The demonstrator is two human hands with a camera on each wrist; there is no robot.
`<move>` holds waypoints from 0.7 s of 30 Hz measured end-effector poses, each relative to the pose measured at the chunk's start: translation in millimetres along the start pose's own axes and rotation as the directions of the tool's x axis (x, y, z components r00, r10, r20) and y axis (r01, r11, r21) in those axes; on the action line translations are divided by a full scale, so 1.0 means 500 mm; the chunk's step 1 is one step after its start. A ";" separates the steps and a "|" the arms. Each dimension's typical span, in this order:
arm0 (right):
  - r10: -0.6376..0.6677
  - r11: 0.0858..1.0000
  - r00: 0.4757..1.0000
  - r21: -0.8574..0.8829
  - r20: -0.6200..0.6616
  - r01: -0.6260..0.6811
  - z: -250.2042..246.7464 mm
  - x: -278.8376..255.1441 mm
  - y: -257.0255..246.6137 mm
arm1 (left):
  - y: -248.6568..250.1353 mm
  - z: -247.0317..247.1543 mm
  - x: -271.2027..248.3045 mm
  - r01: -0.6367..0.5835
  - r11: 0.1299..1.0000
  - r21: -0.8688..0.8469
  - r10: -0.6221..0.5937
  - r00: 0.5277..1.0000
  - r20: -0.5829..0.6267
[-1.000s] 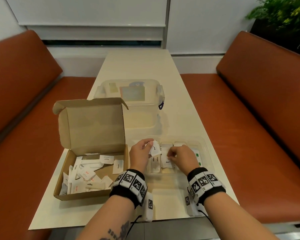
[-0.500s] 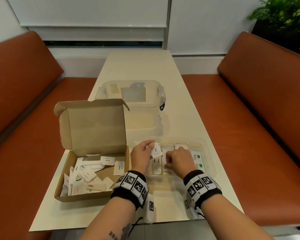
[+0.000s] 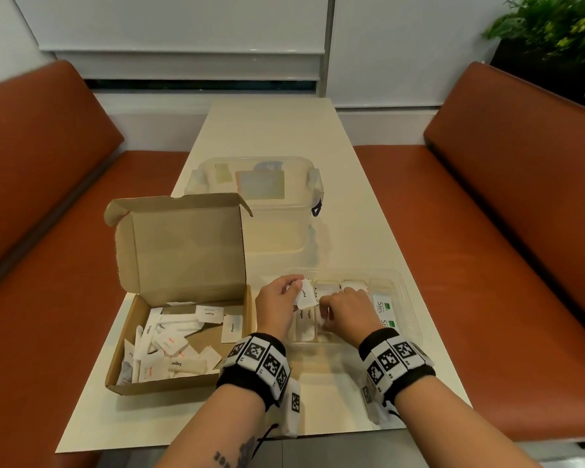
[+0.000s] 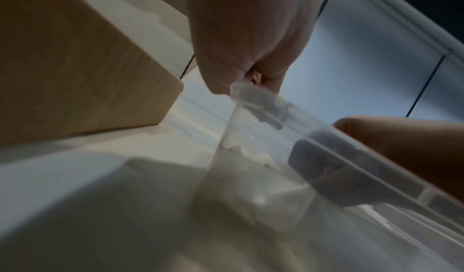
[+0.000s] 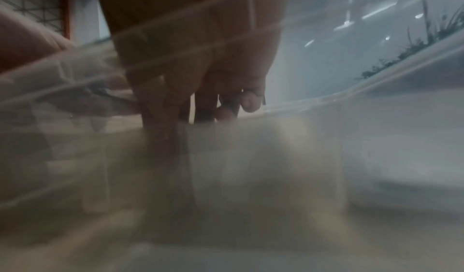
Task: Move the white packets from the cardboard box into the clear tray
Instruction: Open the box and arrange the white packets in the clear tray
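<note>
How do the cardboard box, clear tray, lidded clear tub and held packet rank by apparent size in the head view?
1. cardboard box
2. clear tray and lidded clear tub: too alike, tub farther away
3. packet pinched by left hand

raised box lid point(image 3: 183, 244) blocks left, lidded tub point(image 3: 257, 204) behind

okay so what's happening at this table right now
A person is sorting small white packets out of an open cardboard box into a clear tray with compartments. Both hands are over the tray: the left hand pinches a white packet above it, while the right hand reaches down into a middle compartment, fingers curled at a packet there. Many packets are in the box, several already in the tray. A lidded clear container sits farther back on the table.
</note>
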State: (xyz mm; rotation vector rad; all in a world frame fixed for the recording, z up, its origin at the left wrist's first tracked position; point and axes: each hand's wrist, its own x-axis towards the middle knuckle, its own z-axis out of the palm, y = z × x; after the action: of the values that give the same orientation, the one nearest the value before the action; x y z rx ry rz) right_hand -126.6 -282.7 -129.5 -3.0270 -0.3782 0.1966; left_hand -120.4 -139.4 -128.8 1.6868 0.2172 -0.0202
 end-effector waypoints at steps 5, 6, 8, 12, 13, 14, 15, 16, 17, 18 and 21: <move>0.031 0.997 1.000 -0.073 -0.006 -0.031 0.003 -0.008 0.007 | -0.004 -0.001 0.001 -0.009 1.000 0.004 0.010 1.000 -0.004; 0.030 0.998 0.999 -0.050 -0.018 -0.031 0.002 -0.007 0.006 | -0.005 -0.001 0.002 -0.010 1.000 0.000 0.010 1.000 0.002; 0.037 0.997 0.995 0.078 -0.092 -0.030 -0.005 -0.005 0.003 | -0.003 0.000 0.002 -0.014 1.000 0.015 0.014 1.000 0.016; 0.117 0.877 0.975 0.481 -0.190 -0.012 -0.031 -0.004 -0.007 | 0.002 -0.001 0.004 -0.019 0.999 0.031 0.017 0.998 0.065; 0.127 0.841 0.979 0.541 -0.162 -0.019 -0.036 -0.003 -0.010 | 0.002 0.000 0.004 -0.013 1.000 0.017 0.011 0.997 0.081; 0.146 0.798 0.979 0.602 -0.145 -0.030 -0.040 -0.002 -0.011 | 0.002 0.001 0.003 -0.006 1.000 0.004 0.005 0.995 0.096; 0.179 0.743 0.974 0.668 -0.142 -0.040 -0.043 -0.003 -0.011 | 0.003 0.002 0.002 0.000 1.000 -0.003 0.001 0.994 0.109; 0.221 0.679 0.964 0.733 -0.145 -0.046 -0.044 -0.004 -0.010 | 0.004 0.002 0.002 0.001 1.000 -0.004 0.000 0.993 0.118; 0.263 0.620 0.953 0.783 -0.147 -0.050 -0.045 -0.007 -0.009 | 0.004 0.003 0.003 -0.003 1.000 -0.003 0.003 0.992 0.125; 0.292 0.579 0.945 0.814 -0.147 -0.053 -0.045 -0.009 -0.009 | 0.003 0.003 0.005 -0.008 1.000 0.001 0.008 0.992 0.128; 0.323 0.524 0.938 0.849 -0.127 -0.065 -0.041 -0.016 -0.011 | 0.002 0.003 0.005 -0.015 1.000 -0.016 0.017 0.990 0.140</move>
State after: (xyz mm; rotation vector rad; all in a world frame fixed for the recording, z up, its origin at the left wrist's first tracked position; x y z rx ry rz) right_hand -133.0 -280.9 -107.9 -2.0558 0.0985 -0.0369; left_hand -117.6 -140.6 -128.6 1.6644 0.0975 -0.1245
